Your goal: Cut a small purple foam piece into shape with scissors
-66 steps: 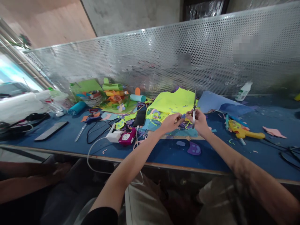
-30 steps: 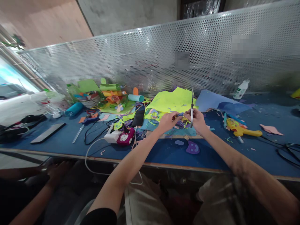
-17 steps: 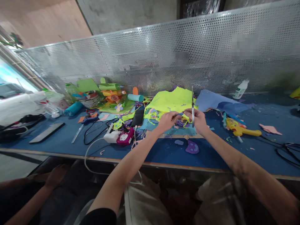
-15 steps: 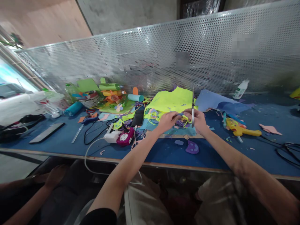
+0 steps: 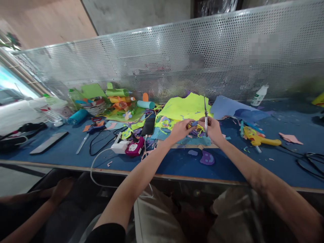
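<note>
Between the fingertips of my left hand (image 5: 180, 131) is a small blue-purple foam or felt piece (image 5: 194, 123). My right hand (image 5: 212, 130) grips a pair of metal scissors (image 5: 206, 118), seen nearly edge-on with the blades pointing away from me. Its fingertips come close to the small piece; whether they touch it I cannot tell. Under both hands lie cut scraps and a light-blue sheet (image 5: 183, 140). Behind them spreads a large yellow-green sheet (image 5: 186, 106). Nearer me, a purple cut-out (image 5: 207, 158) and a small lavender scrap (image 5: 192, 153) rest on the blue table.
A yellow glue gun (image 5: 263, 140) with a black cable lies right, below a blue-violet sheet (image 5: 233, 109) and a white bottle (image 5: 260, 95). Leftward are a black phone (image 5: 148, 126), a magenta adapter (image 5: 134, 147) and cables. A perforated metal panel (image 5: 172, 60) stands behind. Another person's hand (image 5: 63, 189) is at lower left.
The scissors have shifted slightly left and their blades tilt a little more to the left. More of the small blue-purple piece shows between my hands. The view has shifted slightly.
</note>
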Demonstrator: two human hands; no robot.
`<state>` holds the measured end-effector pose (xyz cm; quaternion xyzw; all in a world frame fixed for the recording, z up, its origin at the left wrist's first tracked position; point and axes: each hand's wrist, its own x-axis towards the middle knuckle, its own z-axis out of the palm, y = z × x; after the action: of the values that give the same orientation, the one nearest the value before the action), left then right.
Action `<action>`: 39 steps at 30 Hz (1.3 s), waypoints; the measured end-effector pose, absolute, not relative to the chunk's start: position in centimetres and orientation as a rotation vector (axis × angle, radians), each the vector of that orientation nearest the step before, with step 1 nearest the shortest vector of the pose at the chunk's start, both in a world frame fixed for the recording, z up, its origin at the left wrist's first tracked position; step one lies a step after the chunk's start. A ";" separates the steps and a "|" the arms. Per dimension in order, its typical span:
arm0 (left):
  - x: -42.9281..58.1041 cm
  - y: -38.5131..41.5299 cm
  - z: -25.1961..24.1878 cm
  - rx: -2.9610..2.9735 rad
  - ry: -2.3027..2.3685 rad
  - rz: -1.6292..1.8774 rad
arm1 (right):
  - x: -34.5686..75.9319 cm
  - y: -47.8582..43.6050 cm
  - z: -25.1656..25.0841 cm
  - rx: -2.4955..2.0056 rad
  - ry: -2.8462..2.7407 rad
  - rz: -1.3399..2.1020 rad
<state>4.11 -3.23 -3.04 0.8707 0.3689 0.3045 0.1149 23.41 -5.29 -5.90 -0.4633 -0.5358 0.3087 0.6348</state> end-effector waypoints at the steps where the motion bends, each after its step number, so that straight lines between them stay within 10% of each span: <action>1: 4.1 -3.2 -3.0 2.521 1.073 0.905 | 23.4 -5.2 -6.0 -1.062 -1.215 0.711; 31: 3.9 -2.6 -2.7 2.481 1.006 0.943 | 25.0 -5.9 -4.9 -1.176 -1.321 0.572; 39: 2.4 -4.3 0.4 1.924 0.449 0.239 | 28.1 -4.7 -4.9 -1.380 -1.290 0.445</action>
<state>2.42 -4.27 0.38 0.8108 0.1891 0.1006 0.5447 28.15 -4.72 -4.87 -0.5866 -0.5483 0.1892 0.5652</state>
